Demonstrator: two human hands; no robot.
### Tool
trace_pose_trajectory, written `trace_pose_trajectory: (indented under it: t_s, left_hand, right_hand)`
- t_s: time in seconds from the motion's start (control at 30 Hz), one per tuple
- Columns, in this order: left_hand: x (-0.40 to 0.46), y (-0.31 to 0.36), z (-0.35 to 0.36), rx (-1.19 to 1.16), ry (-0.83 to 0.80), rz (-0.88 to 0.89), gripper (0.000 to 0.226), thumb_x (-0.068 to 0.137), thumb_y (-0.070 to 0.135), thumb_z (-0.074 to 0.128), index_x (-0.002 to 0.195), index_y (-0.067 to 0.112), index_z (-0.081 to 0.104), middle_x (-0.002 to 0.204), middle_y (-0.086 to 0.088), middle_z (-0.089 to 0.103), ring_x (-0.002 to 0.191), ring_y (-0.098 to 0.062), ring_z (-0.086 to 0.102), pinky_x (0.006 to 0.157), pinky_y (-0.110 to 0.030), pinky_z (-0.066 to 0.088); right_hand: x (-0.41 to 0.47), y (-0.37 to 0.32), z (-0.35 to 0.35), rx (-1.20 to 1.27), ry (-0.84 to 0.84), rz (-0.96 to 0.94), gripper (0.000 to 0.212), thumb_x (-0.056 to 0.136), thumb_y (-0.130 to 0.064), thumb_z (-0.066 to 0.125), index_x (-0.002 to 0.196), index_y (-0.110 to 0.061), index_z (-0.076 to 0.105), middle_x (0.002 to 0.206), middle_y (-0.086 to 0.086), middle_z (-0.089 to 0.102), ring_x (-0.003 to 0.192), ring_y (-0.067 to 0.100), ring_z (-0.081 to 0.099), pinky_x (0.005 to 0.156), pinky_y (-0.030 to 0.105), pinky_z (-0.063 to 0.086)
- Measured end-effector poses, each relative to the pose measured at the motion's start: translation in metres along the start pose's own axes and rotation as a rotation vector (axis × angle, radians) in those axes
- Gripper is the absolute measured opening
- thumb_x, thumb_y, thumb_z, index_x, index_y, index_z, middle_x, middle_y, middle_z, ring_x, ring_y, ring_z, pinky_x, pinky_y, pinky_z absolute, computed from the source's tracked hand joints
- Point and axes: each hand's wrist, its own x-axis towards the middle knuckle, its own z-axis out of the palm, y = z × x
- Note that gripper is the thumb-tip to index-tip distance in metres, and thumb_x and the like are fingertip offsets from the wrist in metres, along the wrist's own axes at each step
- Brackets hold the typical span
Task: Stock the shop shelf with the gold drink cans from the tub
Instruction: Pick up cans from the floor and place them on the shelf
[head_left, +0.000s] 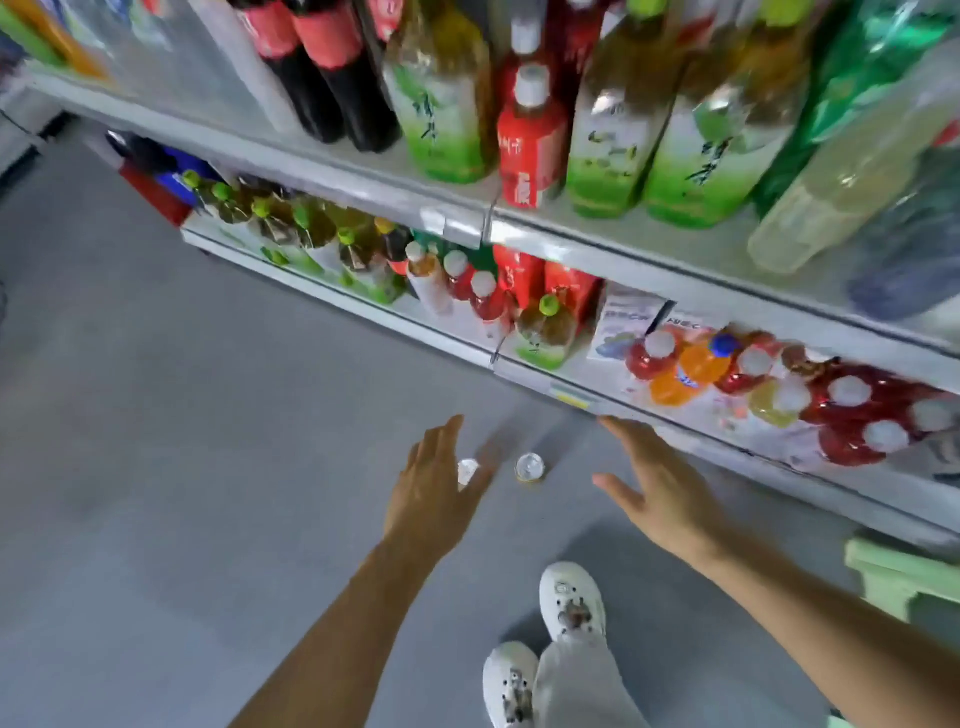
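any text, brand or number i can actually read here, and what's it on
Nothing can be read; the frame is motion-blurred.
Green-label tea bottles: dark brush-style characters, illegible.
Red bottle: white characters, illegible.
Orange bottle: blue and white logo, too blurred.
Paper sign with grapes: print too small.
Shelf-edge price tags: blank blur.
Can tops on the floor: no text visible.

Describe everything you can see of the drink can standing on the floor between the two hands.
The small gold-rimmed drink can with a shiny silver top stands upright on the grey floor, seen almost from above, so mostly its round lid shows, with a thin gold edge below. It looks like metal and seems closed, though blur hides detail. Nothing touches it; it sits just in front of the lowest shelf, beside a second can partly hidden by the left hand.
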Motion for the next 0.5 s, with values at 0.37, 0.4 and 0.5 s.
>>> trace_pose_trajectory:
  t_s: [0.37, 0.4, 0.5]
  left_hand:
    - [0.168, -0.168, 0.239, -0.024, -0.145, -0.184, 0.079, 0.083, 0.036, 0.068, 0.148, 0.024, 0.025, 0.147, 0.001, 0.031, 0.129, -0.028, 0.037, 0.098, -0.039, 0.041]
    - [0.176, -0.175, 0.253, -0.025, -0.163, -0.167, 0.081, 0.080, 0.033, 0.072, 0.147, 0.026, 0.026, 0.146, 0.003, 0.031, 0.128, -0.026, 0.037, 0.097, -0.038, 0.042]
    - [0.194, -0.191, 0.279, 0.040, -0.193, -0.114, 0.077, 0.077, 0.025, 0.075, 0.143, 0.027, 0.034, 0.142, 0.003, 0.032, 0.124, -0.024, 0.038, 0.095, -0.040, 0.045]
  right_hand:
    - [0.149, 0.114, 0.265, -0.137, -0.366, -0.005, 0.087, 0.076, -0.041, 0.074, 0.148, -0.025, 0.026, 0.146, 0.004, 0.031, 0.129, 0.028, 0.041, 0.096, 0.041, 0.045]
    - [0.155, 0.121, 0.279, -0.150, -0.399, -0.020, 0.090, 0.075, -0.041, 0.076, 0.148, -0.029, 0.025, 0.148, 0.002, 0.028, 0.130, 0.027, 0.039, 0.096, 0.040, 0.044]
    - [0.169, 0.132, 0.311, -0.181, -0.446, -0.064, 0.088, 0.074, -0.040, 0.076, 0.146, -0.035, 0.025, 0.147, 0.000, 0.027, 0.127, 0.026, 0.041, 0.092, 0.039, 0.046]
